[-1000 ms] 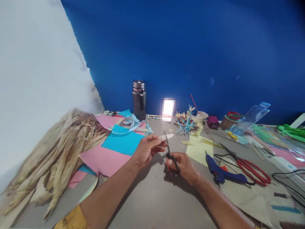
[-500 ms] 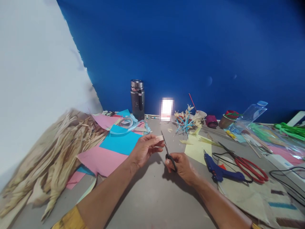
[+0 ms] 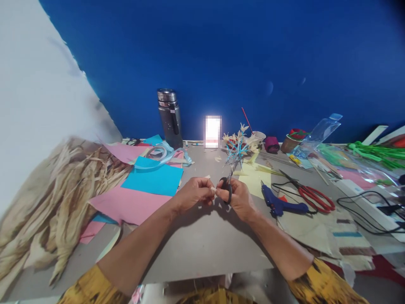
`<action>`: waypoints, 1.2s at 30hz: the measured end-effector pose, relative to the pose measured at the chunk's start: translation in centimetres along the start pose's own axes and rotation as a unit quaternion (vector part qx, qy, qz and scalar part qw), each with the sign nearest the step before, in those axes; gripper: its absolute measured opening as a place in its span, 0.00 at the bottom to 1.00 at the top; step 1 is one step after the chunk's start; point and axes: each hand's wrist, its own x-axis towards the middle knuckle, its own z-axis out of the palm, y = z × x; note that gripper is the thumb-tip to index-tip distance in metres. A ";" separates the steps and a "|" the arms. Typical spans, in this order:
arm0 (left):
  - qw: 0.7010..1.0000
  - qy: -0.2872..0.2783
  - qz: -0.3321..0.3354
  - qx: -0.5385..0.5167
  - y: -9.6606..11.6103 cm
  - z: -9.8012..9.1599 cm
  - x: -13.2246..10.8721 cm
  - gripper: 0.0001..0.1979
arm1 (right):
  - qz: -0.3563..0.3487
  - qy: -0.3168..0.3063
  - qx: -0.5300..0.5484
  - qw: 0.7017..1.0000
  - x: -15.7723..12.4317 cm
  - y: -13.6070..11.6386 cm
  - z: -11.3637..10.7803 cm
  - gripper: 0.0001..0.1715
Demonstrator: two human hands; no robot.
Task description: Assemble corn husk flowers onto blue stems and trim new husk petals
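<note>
At the middle of the grey table (image 3: 218, 249), my left hand (image 3: 198, 193) pinches a small pale piece (image 3: 214, 191) between its fingertips. My right hand (image 3: 238, 196) is closed around black-handled scissors (image 3: 226, 190), whose blades point away from me. Its thumb and finger meet the same pale piece, so the two hands nearly touch. Beyond the right hand lies a yellow sheet (image 3: 253, 183), and behind it stands a bunch of pale flowers with blue stems (image 3: 238, 147).
Dried husks (image 3: 60, 202), pink paper (image 3: 139, 207) and blue paper (image 3: 153, 179) cover the left. A dark flask (image 3: 171, 122) stands behind. On the right are a blue glue gun (image 3: 281, 204), red-handled scissors (image 3: 316, 198) and a white power strip (image 3: 363, 202).
My right hand has turned the scissors away from the pale piece and brought its fingertips to my left hand's. The view has tilted down and shifted right, showing the table's front edge.
</note>
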 end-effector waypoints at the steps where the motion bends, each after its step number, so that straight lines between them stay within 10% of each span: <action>1: 1.000 0.008 -0.001 -0.011 -0.1 0.0 0.1 0.09 | -0.004 0.010 -0.005 1.000 0.0 -0.1 0.0 0.19; 11: 0.990 0.078 0.017 -0.112 -1.2 1.1 0.3 0.10 | -0.022 0.036 0.006 0.999 0.2 0.5 0.2 0.20; 24: 0.977 0.113 0.079 -0.165 0.5 0.0 0.0 0.10 | 0.011 -0.218 -0.086 0.972 -0.1 1.0 -0.9 0.39; 36: 0.981 0.138 0.086 -0.105 1.2 -0.1 -0.2 0.07 | -0.005 -0.239 -0.110 0.965 -0.3 0.8 -0.8 0.38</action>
